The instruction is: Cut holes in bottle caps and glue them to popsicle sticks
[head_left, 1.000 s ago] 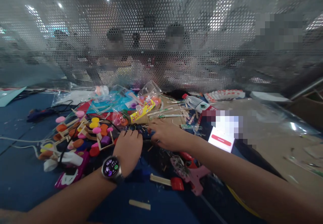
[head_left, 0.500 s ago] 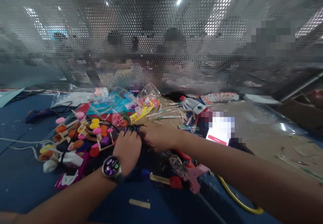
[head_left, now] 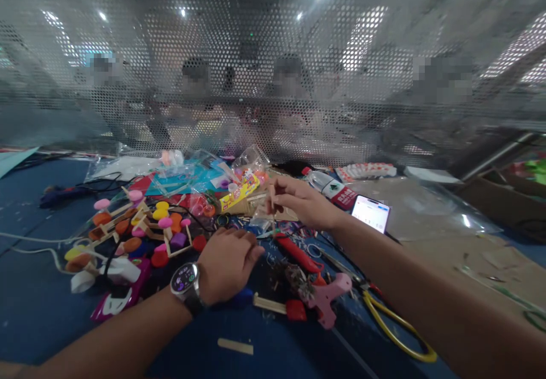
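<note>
My right hand (head_left: 301,201) is raised over the middle of the clutter, its thumb and fingers closed on a thin pale stick (head_left: 273,219) that points down. My left hand (head_left: 228,265), with a watch (head_left: 186,279) on the wrist, rests palm down on the blue table, its fingers extended and thumb apart. No object shows in it. Below the right hand lies a red-handled tool (head_left: 298,252) among scraps. Near the left hand, a wooden stick (head_left: 271,304) joins a blue piece to a red cap (head_left: 296,310). Left of that hand stand stick-and-bottle-cap constructions (head_left: 170,225).
To the right are yellow-handled scissors (head_left: 398,333), a pink three-armed piece (head_left: 330,298), a lit phone (head_left: 370,214) and a bottle (head_left: 330,188). A purple device (head_left: 121,293) sits at left. A perforated metal screen (head_left: 256,83) crosses the back; people are behind it.
My right hand has moved up and right, away from the left hand, and now shows the stick. My left hand has shifted slightly right and down. The red-handled tool is uncovered.
</note>
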Demonstrator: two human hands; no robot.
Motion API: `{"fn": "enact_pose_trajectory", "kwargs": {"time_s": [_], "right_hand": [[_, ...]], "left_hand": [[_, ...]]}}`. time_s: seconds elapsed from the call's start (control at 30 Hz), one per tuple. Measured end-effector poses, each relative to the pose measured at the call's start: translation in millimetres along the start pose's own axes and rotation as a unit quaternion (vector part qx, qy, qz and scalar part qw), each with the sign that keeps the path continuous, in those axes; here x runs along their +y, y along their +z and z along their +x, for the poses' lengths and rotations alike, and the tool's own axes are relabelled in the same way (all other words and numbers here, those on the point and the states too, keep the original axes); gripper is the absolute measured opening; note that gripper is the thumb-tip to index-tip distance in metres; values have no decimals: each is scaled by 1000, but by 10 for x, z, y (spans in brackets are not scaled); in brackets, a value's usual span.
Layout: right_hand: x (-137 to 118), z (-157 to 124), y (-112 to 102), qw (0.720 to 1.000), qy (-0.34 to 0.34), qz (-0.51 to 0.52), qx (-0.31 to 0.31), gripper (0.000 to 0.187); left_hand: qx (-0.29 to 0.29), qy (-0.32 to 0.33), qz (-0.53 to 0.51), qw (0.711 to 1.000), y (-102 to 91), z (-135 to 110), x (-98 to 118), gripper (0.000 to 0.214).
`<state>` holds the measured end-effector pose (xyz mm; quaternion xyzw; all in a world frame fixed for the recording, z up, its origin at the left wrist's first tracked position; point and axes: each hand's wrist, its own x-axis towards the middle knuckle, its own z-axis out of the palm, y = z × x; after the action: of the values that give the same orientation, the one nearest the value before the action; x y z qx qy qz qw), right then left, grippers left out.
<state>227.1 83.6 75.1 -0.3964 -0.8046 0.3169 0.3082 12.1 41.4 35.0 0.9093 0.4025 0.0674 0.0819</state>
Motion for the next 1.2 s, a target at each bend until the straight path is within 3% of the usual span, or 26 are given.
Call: {"fn": "enact_pose_trajectory", "kwargs": {"time_s": [0.1, 0.17, 0.27, 0.33, 0.53, 0.67, 0.77, 0.9, 1.0, 1.07, 1.2], "right_hand": [[14, -214, -49, 997, 44, 32, 50, 1], [-7, -423, -54, 994, 77, 28, 70, 4], [-92, -816, -5, 978, 166, -106, 69, 10], [-162, -1090, 68, 958, 227, -173, 5, 13], [-194, -1625, 342, 951, 270, -149, -8, 21], [-106, -1713, 402, 951, 259, -163, 31, 31], [-95, -1733, 383, 952, 243, -176, 63, 32], [-103, -1772, 349, 953, 242, -172, 67, 30], [-74, -1790, 343, 949, 246, -182, 74, 34], [-67, -1778, 346, 952, 237, -178, 77, 34], [-146, -1722, 355, 966, 200, -150, 69, 38]], "left_hand": [[-16, 85, -79, 993, -8, -69, 15, 54], [-8, 157, -187, 970, 8, -98, 13, 73], [-29, 189, -264, 945, 45, -99, 6, 86], [-58, 174, -249, 951, 54, -82, -6, 84], [-169, 160, -91, 968, -81, -27, -92, 52], [-189, 166, -42, 967, -191, -37, -99, 28], [-193, 166, -42, 966, -289, -84, -109, 24], [-202, 114, -53, 971, -456, -154, -235, 21], [-150, 25, -17, 988, -512, -158, -395, 19], [-110, 5, 14, 994, -485, -137, -489, 15], [-84, -12, 24, 996, -334, -95, -576, 14]]}}
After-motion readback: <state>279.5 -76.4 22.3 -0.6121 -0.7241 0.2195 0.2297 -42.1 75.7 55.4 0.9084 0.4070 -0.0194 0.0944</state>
